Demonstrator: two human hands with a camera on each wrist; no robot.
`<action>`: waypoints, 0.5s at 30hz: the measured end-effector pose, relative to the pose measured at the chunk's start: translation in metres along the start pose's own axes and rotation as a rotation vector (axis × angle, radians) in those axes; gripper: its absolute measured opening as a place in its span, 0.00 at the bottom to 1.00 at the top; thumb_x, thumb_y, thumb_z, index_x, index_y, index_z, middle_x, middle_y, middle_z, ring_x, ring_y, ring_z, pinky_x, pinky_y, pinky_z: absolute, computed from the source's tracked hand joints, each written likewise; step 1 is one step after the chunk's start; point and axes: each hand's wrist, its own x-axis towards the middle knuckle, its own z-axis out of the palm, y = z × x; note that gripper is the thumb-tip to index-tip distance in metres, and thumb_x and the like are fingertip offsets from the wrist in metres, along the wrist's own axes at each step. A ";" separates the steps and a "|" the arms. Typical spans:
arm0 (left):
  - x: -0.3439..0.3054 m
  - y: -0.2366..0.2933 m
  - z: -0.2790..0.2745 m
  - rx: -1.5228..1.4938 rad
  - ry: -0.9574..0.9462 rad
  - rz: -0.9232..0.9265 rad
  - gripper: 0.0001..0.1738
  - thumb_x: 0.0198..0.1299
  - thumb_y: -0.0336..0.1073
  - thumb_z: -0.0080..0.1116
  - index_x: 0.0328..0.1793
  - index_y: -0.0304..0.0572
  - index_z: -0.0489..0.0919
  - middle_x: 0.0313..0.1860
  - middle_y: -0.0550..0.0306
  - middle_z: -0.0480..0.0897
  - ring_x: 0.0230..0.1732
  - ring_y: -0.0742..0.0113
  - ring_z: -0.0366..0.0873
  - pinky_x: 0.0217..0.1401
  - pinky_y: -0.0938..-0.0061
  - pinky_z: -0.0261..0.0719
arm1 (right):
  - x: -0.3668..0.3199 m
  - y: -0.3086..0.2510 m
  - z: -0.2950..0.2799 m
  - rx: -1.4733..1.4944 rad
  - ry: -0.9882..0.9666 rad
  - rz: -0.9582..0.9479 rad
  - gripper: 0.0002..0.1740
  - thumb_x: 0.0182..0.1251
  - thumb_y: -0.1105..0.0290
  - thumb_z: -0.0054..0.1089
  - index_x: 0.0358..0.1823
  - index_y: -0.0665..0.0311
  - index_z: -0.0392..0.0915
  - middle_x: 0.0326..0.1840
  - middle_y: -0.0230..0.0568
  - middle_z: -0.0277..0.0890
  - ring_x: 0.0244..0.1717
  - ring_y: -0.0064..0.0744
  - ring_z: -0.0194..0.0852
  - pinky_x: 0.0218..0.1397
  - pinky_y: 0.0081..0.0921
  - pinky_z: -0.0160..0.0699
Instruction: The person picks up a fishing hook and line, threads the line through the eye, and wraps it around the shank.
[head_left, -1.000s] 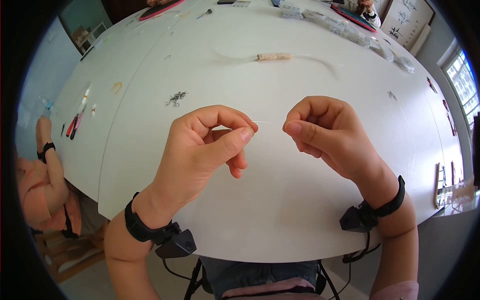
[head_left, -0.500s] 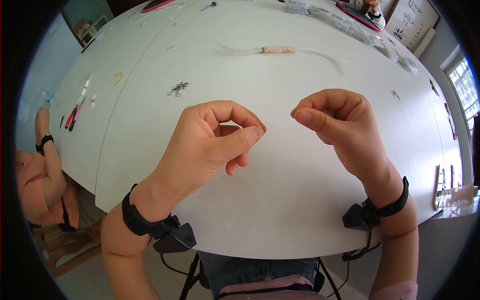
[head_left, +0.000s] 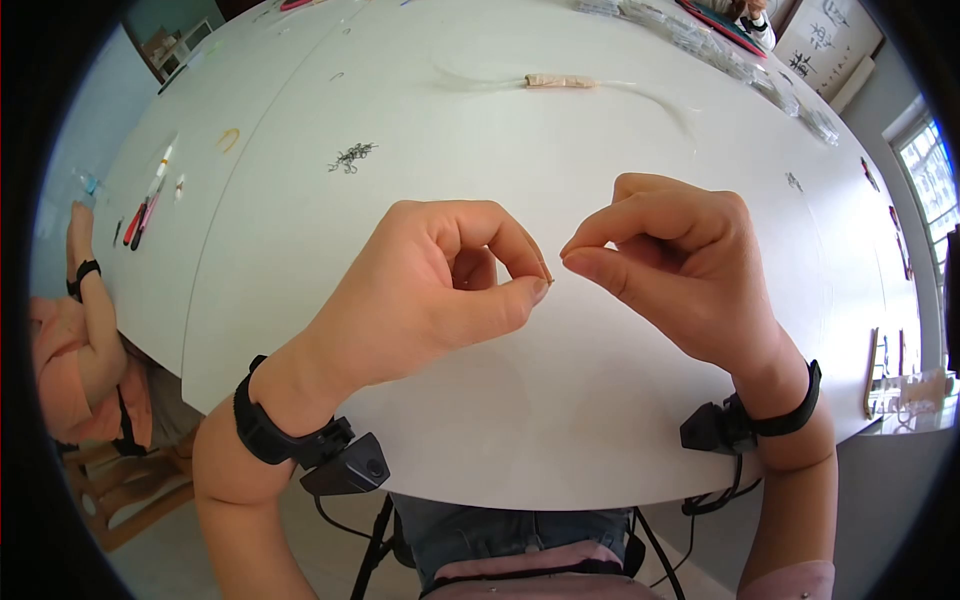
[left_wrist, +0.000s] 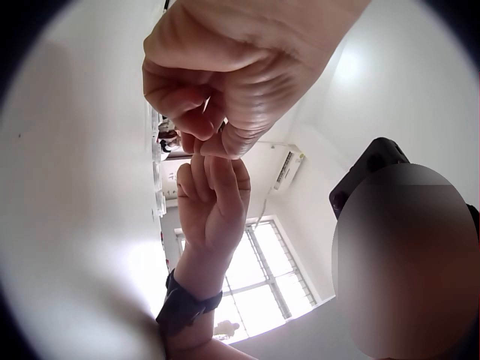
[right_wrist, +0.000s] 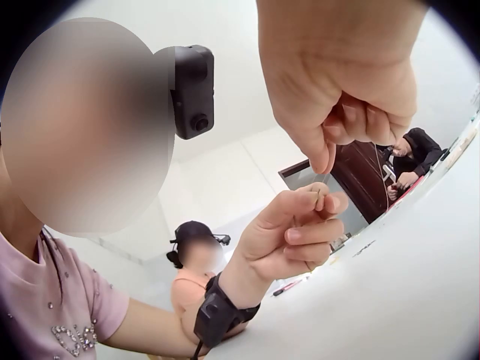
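My left hand (head_left: 430, 275) pinches a tiny thin brownish piece (head_left: 549, 281) between thumb and index fingertip. In the right wrist view it shows as a gold-coloured, wire-like sliver (right_wrist: 318, 195). The right hand (head_left: 680, 255) is close on the right, thumb and index fingertip pressed together on a thin clear line that hardly shows. Only a small gap parts the two pairs of fingertips in the head view, above the table. Beyond the left hand lies a pile of small dark hooks (head_left: 352, 157). Farther back, a bundle of clear lines (head_left: 560, 81) is wrapped in tan paper.
The white table (head_left: 480, 430) curves around me. Red- and black-handled tools (head_left: 140, 220) and a yellow loop (head_left: 229, 139) are at left, plastic packets (head_left: 700, 50) at back right. Another person (head_left: 90, 340) sits at left. Both wrists wear strapped cameras (head_left: 345, 462).
The left hand has moved right and slightly down. The right hand first drew back, then came in toward it, so the fingertips are nearer. The pale line end seen earlier no longer shows.
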 end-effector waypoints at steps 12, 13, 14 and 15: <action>0.000 0.000 -0.001 0.056 -0.049 -0.027 0.03 0.52 0.25 0.56 0.29 0.34 0.75 0.34 0.59 0.77 0.33 0.78 0.71 0.35 0.85 0.70 | 0.006 0.012 -0.007 0.553 -0.052 0.277 0.05 0.55 0.73 0.64 0.29 0.69 0.82 0.22 0.29 0.76 0.24 0.11 0.66 0.26 0.11 0.63; 0.000 0.000 -0.001 0.052 -0.049 -0.031 0.02 0.52 0.25 0.56 0.29 0.34 0.75 0.34 0.59 0.77 0.33 0.78 0.71 0.35 0.85 0.70 | 0.005 0.012 -0.004 0.483 -0.055 0.265 0.05 0.55 0.74 0.64 0.28 0.69 0.82 0.21 0.29 0.76 0.23 0.11 0.65 0.25 0.11 0.63; 0.000 0.000 -0.001 0.049 -0.049 -0.035 0.02 0.52 0.25 0.56 0.29 0.34 0.75 0.33 0.59 0.77 0.33 0.78 0.71 0.34 0.85 0.70 | 0.005 0.013 -0.002 0.412 -0.058 0.253 0.04 0.55 0.74 0.64 0.28 0.68 0.82 0.21 0.29 0.75 0.22 0.11 0.65 0.24 0.12 0.62; 0.000 0.000 0.000 0.048 -0.050 -0.037 0.02 0.52 0.25 0.56 0.29 0.34 0.75 0.33 0.59 0.77 0.33 0.78 0.71 0.34 0.85 0.70 | 0.005 0.013 -0.002 0.413 -0.058 0.255 0.04 0.55 0.74 0.64 0.28 0.68 0.82 0.21 0.29 0.75 0.22 0.11 0.65 0.24 0.12 0.62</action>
